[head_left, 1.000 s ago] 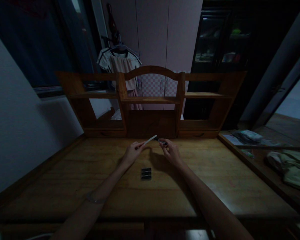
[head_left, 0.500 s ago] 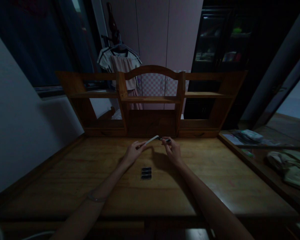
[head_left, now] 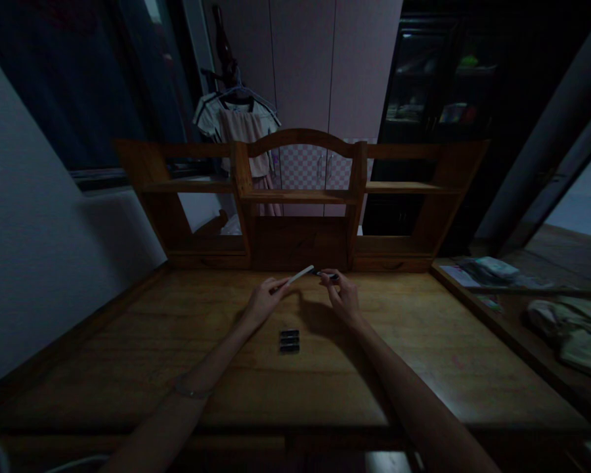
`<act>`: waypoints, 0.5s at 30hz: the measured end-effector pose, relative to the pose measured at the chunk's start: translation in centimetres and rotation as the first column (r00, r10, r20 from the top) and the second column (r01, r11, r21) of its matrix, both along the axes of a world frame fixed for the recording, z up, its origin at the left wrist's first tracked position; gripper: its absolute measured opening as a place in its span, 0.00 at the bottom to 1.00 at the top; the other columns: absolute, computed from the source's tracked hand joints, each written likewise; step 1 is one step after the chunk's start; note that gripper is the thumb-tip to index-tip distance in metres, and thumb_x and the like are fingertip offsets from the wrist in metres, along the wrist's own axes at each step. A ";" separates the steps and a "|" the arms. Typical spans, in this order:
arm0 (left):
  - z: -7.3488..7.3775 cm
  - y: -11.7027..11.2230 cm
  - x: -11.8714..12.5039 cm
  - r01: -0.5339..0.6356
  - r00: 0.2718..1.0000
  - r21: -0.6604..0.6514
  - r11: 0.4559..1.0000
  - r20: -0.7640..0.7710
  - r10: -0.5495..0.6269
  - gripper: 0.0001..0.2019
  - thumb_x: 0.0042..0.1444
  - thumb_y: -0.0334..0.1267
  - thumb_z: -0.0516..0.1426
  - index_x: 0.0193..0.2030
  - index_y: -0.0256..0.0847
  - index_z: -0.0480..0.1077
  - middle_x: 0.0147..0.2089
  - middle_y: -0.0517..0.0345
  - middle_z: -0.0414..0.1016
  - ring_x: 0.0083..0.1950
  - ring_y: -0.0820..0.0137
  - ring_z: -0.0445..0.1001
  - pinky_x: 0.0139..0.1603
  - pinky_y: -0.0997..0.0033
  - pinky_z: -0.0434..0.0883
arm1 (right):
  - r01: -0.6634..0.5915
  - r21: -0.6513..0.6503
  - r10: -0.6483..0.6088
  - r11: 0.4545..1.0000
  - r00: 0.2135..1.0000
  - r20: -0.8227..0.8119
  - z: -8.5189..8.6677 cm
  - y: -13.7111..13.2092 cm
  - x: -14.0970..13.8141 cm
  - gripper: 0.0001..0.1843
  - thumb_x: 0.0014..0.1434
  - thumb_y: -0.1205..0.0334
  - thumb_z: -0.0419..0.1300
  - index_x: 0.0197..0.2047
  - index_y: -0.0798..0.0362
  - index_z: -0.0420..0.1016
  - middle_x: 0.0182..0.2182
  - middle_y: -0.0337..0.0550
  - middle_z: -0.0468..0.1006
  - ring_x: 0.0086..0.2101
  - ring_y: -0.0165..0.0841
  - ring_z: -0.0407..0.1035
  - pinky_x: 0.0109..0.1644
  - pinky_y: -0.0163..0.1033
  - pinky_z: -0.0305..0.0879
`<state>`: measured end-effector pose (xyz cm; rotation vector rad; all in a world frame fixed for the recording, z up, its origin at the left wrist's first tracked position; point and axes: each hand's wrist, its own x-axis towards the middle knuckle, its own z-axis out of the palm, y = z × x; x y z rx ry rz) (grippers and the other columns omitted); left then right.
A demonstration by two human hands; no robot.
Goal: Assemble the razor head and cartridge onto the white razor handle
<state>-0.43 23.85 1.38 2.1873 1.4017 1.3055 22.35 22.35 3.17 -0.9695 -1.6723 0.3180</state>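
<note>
My left hand (head_left: 266,297) is closed on a slim white bar-shaped object (head_left: 301,274), which points up and to the right above the desk. In my right hand (head_left: 341,292), thumb and fingers pinch a small dark slim object (head_left: 333,276). The dark object's tip is close to the far end of the white bar; whether they touch I cannot tell. Nearer to me, between my forearms, several short black cylinders that look like batteries (head_left: 289,341) lie side by side on the wooden desk (head_left: 177,355).
A wooden shelf unit (head_left: 300,196) stands along the desk's back edge. To the right, past the raised desk edge, are plastic-wrapped items (head_left: 492,268) and a pale cloth bundle (head_left: 571,332). A white cable (head_left: 79,462) shows at lower left.
The white bar has turned slightly in my left hand, so more of its width shows. Both hands stay in nearly the same place; the view has shifted a little.
</note>
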 end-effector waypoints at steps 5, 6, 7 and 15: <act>0.0 -0.1 0.0 -0.010 1.000 -0.008 1.000 -0.002 0.010 0.18 0.59 0.49 0.52 0.50 0.43 0.73 0.32 0.56 0.70 0.33 0.70 0.68 0.33 0.73 0.63 | -0.034 0.002 0.034 0.999 0.999 0.032 -0.1 0.0 -0.1 0.16 0.65 0.52 0.49 0.45 0.52 0.71 0.34 0.44 0.78 0.35 0.35 0.74 0.38 0.36 0.67; -0.1 -0.1 -0.1 -0.006 1.000 -0.011 1.000 0.000 0.006 0.18 0.59 0.49 0.52 0.50 0.42 0.73 0.32 0.55 0.71 0.33 0.69 0.69 0.33 0.73 0.63 | -0.055 -0.003 0.055 0.998 0.998 0.042 -0.1 0.0 -0.1 0.16 0.65 0.52 0.49 0.45 0.51 0.71 0.34 0.44 0.78 0.35 0.35 0.74 0.39 0.36 0.67; -0.1 -0.1 -0.1 0.000 1.000 -0.017 1.000 0.001 0.000 0.18 0.59 0.49 0.52 0.50 0.42 0.73 0.32 0.55 0.71 0.34 0.69 0.69 0.34 0.73 0.63 | -0.073 -0.009 0.073 0.997 0.996 0.046 -0.1 0.0 -0.1 0.16 0.65 0.52 0.49 0.45 0.51 0.71 0.35 0.44 0.78 0.35 0.35 0.74 0.40 0.37 0.67; 0.4 -0.3 0.1 0.010 1.000 -0.004 1.000 0.008 -0.010 0.18 0.60 0.48 0.51 0.52 0.42 0.71 0.34 0.55 0.71 0.34 0.70 0.69 0.33 0.74 0.64 | -0.041 -0.039 0.039 0.998 0.999 -0.038 0.5 0.1 0.5 0.17 0.64 0.50 0.49 0.45 0.51 0.72 0.33 0.45 0.78 0.35 0.36 0.74 0.38 0.37 0.68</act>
